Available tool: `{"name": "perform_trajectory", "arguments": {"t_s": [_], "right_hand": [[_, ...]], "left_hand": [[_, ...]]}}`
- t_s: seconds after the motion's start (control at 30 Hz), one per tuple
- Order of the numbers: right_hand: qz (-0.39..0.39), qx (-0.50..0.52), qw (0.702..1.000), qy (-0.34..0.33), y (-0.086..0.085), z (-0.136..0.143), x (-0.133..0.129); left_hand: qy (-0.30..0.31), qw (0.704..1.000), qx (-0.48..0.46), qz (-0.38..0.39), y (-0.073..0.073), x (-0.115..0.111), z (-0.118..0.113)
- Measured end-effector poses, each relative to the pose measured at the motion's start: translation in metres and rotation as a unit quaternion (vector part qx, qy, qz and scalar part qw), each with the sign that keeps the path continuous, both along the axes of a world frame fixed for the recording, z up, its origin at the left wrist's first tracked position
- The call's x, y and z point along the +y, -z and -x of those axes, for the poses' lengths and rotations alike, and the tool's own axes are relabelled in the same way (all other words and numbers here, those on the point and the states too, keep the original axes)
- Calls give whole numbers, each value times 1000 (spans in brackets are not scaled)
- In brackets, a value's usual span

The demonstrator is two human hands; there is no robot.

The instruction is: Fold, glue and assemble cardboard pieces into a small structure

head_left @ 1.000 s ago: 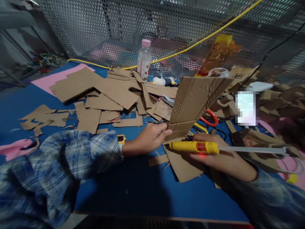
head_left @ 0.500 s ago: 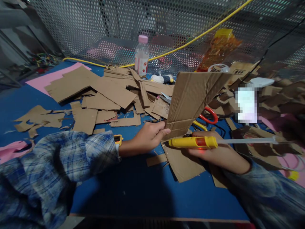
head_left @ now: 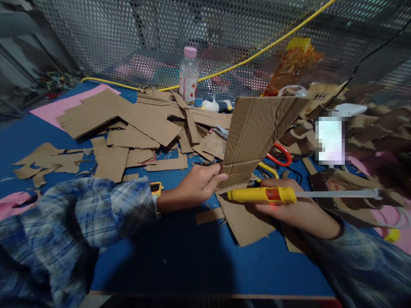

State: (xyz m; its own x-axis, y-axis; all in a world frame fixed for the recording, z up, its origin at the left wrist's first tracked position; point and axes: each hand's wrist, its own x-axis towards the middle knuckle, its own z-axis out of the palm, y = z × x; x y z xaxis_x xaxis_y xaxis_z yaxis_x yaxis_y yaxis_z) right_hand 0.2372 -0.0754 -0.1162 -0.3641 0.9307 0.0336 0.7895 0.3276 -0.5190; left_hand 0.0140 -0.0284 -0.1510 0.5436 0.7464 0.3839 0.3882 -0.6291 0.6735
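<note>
My left hand (head_left: 201, 185) pinches the lower left edge of an upright cardboard piece (head_left: 253, 132) between thumb and fingers. Below it, a flat cardboard piece (head_left: 247, 224) lies on the blue table and meets the upright one along a crease or joint. My right hand (head_left: 289, 209) is wrapped round a yellow glue gun (head_left: 257, 195), with a translucent glue stick (head_left: 340, 194) sticking out of its back. The gun's dark tip points left and rests at or just over the joint, close to my left fingertips. A small red light glows under the gun.
Cardboard scraps (head_left: 147, 122) cover the back left of the blue table (head_left: 167, 261). Behind them stands a pink-capped bottle (head_left: 189, 79). Red-handled scissors (head_left: 282, 155) lie behind the gun. A yellow cable (head_left: 244, 61) crosses a perforated metal screen (head_left: 154, 25). More cardboard lies at the right.
The gun's rear and my right hand have shifted slightly right, with the tip staying near the joint. My left hand keeps its hold on the cardboard. The whole view has moved slightly.
</note>
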Motion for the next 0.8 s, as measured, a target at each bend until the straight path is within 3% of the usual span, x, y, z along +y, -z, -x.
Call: {"name": "perform_trajectory", "arguments": {"t_s": [0.5, 0.8], "right_hand": [[6, -12, 1000, 3, -6, -1, -8], [61, 72, 993, -69, -12, -8, -9]], "left_hand": [[1, 1000, -5, -13, 0, 0, 0], [-3, 999, -16, -38, 1, 1, 0]]}}
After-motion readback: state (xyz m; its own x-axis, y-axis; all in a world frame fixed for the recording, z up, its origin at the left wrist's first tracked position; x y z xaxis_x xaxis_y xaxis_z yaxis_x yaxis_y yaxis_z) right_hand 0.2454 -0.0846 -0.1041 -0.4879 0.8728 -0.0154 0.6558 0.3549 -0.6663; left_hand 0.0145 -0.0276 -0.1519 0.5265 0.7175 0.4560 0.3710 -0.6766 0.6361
